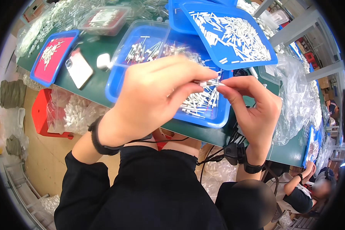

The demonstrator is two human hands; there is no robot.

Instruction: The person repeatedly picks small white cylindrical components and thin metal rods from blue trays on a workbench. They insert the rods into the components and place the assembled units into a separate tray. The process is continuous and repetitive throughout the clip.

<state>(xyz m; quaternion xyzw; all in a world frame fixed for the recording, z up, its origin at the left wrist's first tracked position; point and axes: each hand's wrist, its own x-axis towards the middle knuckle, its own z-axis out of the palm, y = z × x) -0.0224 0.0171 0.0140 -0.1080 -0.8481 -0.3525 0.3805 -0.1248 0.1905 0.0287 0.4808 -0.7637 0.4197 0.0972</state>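
Over a blue tray [214,122], my left hand [153,94] and my right hand [257,107] meet at the fingertips. Between them is a thin white stick-like part [209,82], small and partly covered by the fingers. My left thumb and forefinger pinch its left end; the right thumb and forefinger close on the other end. Loose white sticks [195,105] lie in the tray below. Behind my left hand, a clear divided container [122,42] holds thin pins with white ends [143,51].
Another blue tray [270,61] full of short white pieces overlaps the back right. Leftward are a white phone [79,70], a small white case [103,60] and a pink-lined tray [38,73]. Clear plastic bags [295,92] cover the right side. A co-worker [295,191] sits lower right.
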